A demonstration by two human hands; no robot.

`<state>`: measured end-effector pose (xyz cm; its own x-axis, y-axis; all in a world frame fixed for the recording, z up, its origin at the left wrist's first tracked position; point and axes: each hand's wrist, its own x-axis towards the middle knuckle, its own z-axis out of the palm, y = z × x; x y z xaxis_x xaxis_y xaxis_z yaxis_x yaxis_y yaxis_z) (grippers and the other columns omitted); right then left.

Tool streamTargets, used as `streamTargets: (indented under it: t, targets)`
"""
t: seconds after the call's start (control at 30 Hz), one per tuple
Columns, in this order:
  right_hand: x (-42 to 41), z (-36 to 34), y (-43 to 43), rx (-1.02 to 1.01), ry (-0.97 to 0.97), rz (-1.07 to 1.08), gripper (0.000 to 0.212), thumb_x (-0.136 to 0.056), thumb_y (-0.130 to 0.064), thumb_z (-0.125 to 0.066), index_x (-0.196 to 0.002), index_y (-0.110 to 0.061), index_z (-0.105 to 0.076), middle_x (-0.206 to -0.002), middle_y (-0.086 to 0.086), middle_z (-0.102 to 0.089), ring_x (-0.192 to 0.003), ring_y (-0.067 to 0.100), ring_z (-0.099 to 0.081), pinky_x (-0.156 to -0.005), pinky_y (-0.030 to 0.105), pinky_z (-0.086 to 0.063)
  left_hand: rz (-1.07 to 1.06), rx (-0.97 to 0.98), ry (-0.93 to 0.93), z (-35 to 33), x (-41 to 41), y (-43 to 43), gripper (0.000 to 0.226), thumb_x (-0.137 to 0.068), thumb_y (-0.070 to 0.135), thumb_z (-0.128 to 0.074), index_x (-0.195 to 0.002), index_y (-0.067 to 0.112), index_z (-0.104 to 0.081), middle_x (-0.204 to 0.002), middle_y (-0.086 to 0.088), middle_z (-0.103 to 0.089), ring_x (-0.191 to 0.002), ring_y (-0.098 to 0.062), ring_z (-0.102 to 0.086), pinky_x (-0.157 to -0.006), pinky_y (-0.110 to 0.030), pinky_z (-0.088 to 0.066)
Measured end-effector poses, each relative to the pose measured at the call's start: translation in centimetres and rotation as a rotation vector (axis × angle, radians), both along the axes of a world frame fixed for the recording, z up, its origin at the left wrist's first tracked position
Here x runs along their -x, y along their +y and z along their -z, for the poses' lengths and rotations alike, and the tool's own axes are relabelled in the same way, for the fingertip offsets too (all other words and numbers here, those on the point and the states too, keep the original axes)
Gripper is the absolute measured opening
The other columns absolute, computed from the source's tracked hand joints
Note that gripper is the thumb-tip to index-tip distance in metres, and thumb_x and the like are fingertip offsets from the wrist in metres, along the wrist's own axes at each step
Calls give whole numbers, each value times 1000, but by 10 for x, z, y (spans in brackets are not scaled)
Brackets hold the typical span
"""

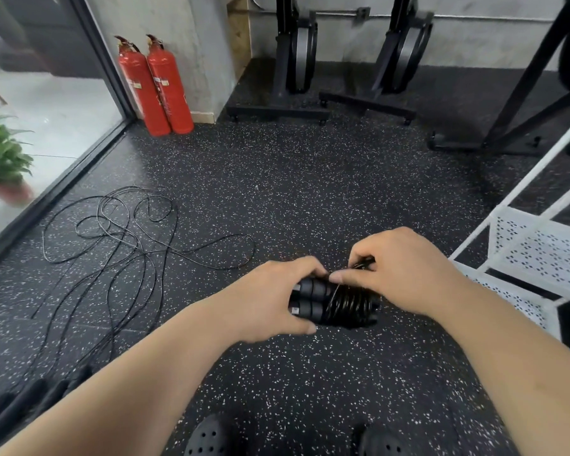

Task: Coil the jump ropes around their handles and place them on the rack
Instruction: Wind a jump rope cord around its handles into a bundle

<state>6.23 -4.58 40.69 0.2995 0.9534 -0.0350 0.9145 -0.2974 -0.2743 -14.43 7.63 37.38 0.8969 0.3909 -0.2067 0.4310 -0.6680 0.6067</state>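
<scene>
Where both hands meet at the middle of the view, one black jump rope (pixel 329 302) is held above the speckled rubber floor (pixel 293 199), its paired handles (pixel 310 299) side by side and its cord (pixel 351 302) wound round them in close turns. Left hand (pixel 267 299): fingers and thumb curled round the handle ends. Right hand (pixel 405 271): thumb and fingertips pinching the cord at the top of the coil, just beside the left hand's fingers. Loose ropes (pixel 129 238): thin black cords in tangled loops on the floor to the left, well apart from the held rope; their dark grips (pixel 33 399) lie at the lower left edge, blurred. Rack (pixel 537 255): white, with perforated metal shelves, at the right, near the right forearm. Fire extinguishers (pixel 155 87): two, red, upright against the concrete wall beside the glass door (pixel 46 93). Potted plant (pixel 0 156): green, behind the glass at the left edge. Exercise machines (pixel 297 60): two, black, standing by the far wall. Shoes (pixel 208 439): black, perforated, at the bottom edge.
</scene>
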Motion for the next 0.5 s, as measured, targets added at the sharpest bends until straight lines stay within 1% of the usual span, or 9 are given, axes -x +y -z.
streamTargets:
  t: [0.1, 0.17, 0.2, 0.27, 0.3, 0.33, 0.4, 0.47, 0.5]
  targets:
    - [-12, -3, -1, 8, 135, 3, 51, -68, -89, -68, -72, -38, -72, -64, -19, -65, -66, -1, -60, -63, 28, -49, 38, 129, -7, -7, -1, -3, 68, -78, 35, -94, -127, 48, -48, -118, 23, -67, -111, 5, -60, -96, -22, -49]
    - [-17, -5, -3, 16, 250, -7, 47, -69, -84, -72, -71, -37, -74, -66, -17, -67, -62, 0, -59, -62, 27, -47, 49, 261, -24, -13, 0, -2, 67, -80, 28, -94, -127, 45, -50, -120, 23, -68, -111, 3, -62, -94, -18, -49]
    - [-18, -6, -3, 20, 321, -12, 47, -70, -81, -73, -72, -35, -75, -66, -12, -68, -60, 1, -58, -63, 30, -49, 55, 332, -44, -16, 1, 0, 66, -81, 23, -94, -127, 42, -51, -121, 22, -69, -111, 0, -65, -96, -21, -51]
    - [-21, -8, -3, 26, 504, -26, 47, -76, -75, -74, -74, -28, -76, -66, -5, -68, -61, 6, -59, -68, 38, -51, 68, 457, -99, -21, 4, 3, 64, -83, 16, -92, -129, 37, -53, -124, 16, -71, -117, -12, -68, -105, -37, -54]
    - [-20, -9, -3, 24, 607, -30, 47, -80, -70, -73, -74, -23, -75, -66, -5, -67, -63, 8, -59, -67, 35, -50, 74, 520, -131, -23, 6, 4, 63, -84, 13, -91, -130, 34, -54, -127, 11, -72, -121, -19, -68, -108, -46, -53]
    - [-20, -9, -4, 13, 715, -34, 47, -85, -64, -72, -76, -18, -74, -68, -5, -67, -65, 8, -60, -68, 32, -48, 73, 598, -171, -24, 6, 4, 63, -85, 8, -89, -132, 30, -54, -130, 6, -72, -124, -24, -68, -111, -50, -52]
    - [-18, -8, -4, -24, 920, -22, 43, -97, -48, -68, -81, -9, -72, -76, -2, -69, -73, 12, -63, -77, 33, -51, 53, 764, -262, -25, 7, 4, 61, -88, -4, -83, -135, 17, -52, -133, -3, -71, -127, -26, -67, -114, -47, -49]
    - [-12, -6, -5, -89, 973, 71, 26, -105, -22, -64, -83, -11, -72, -82, -1, -74, -85, 17, -66, -89, 41, -55, 4, 840, -366, -24, 6, 6, 58, -89, -5, -80, -137, 9, -51, -134, -7, -70, -127, -25, -66, -114, -43, -48]
    - [-8, -2, -3, -96, 926, 151, 26, -106, -10, -60, -83, -14, -70, -79, -3, -73, -85, 18, -66, -90, 42, -56, -37, 840, -417, -23, 5, 8, 57, -90, -1, -81, -138, 9, -51, -135, -8, -69, -127, -26, -65, -114, -44, -48]
